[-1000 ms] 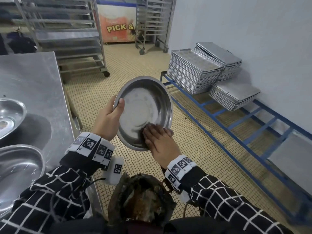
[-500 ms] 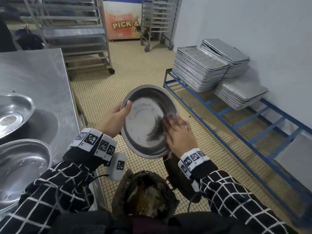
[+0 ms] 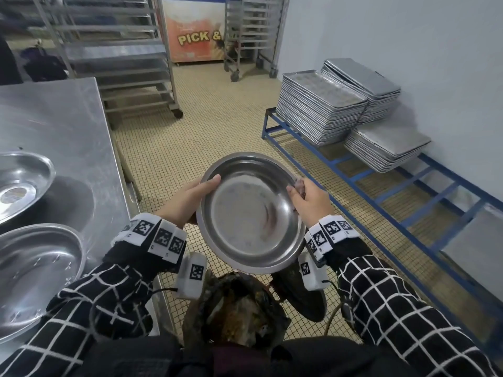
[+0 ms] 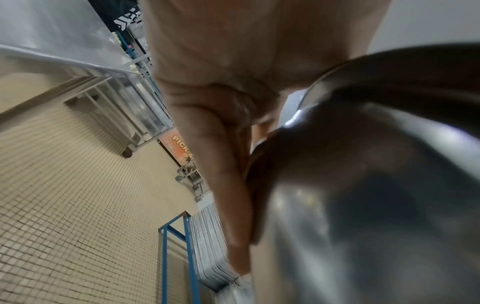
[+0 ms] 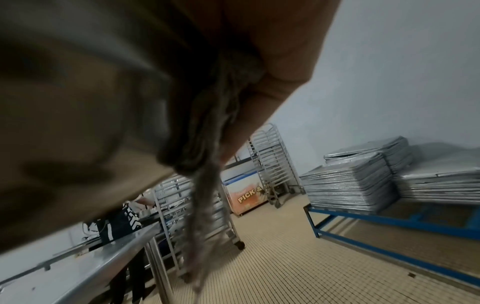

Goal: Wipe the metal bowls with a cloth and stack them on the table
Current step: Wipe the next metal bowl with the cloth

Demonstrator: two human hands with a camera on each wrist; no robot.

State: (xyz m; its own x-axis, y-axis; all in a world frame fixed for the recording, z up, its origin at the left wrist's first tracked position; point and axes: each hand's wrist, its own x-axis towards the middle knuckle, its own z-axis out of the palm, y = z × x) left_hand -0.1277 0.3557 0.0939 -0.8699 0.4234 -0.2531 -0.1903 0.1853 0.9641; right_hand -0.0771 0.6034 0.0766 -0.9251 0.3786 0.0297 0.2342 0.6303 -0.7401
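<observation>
Bowl in hand: a metal bowl (image 3: 251, 213) is held in the air over the tiled floor, its open side tilted up toward the person, off the right edge of the desk (image 3: 54, 126).
Left grip: the left hand (image 3: 187, 202) is clamped on the bowl's left rim, thumb over the lip inside, fingers against the outer wall, as the left wrist view shows.
Right grip: the right hand (image 3: 310, 204) is clamped on the right rim with the cloth (image 3: 299, 183) bunched between fingers and metal; a grey tail of cloth (image 5: 205, 185) hangs below the hand.
Bowls on the desk: two more bowls sit on the desk, one nearer (image 3: 32, 273) and one farther (image 3: 21, 186), side by side rather than nested.
Key relation: the desk and its bowls lie to the left of the held bowl, so the left hand is on the nearer side and would likely lead the carry across.
Step judged: the inside looks wiped; the bowl probably needs turning over or setting down next.
Risk: a rim-only hold on smooth metal may slip.
</observation>
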